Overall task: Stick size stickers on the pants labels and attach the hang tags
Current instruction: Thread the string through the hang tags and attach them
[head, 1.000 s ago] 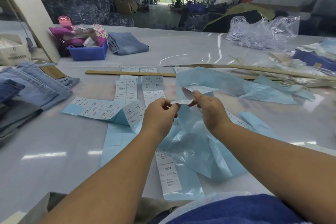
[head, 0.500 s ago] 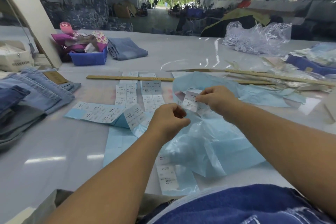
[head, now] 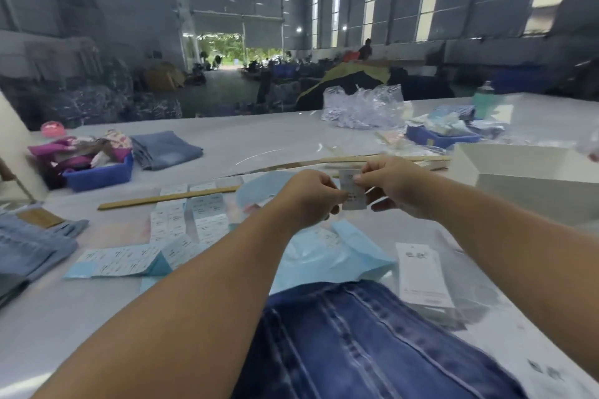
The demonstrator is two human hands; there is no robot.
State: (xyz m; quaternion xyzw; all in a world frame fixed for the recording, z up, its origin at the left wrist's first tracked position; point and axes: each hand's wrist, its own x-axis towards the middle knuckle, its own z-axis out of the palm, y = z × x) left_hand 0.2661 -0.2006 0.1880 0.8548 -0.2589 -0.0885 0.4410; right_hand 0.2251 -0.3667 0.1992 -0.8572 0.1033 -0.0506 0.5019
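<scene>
A long white worktable (head: 227, 146) stands in a large warehouse hall. Above it, the left hand (head: 308, 201) and right hand (head: 393, 186) each pinch 1 small white printed size sticker (head: 352, 193) between thumb and fingertips, raised over crumpled light-blue backing paper (head: 334, 256). Dark blue denim pants (head: 372, 343) lie nearest the camera, a white hang tag (head: 421, 275) just beside them on the right

Two bare forearms, no sleeves in view, bare hands (head: 311, 196), no rings or watch
</scene>
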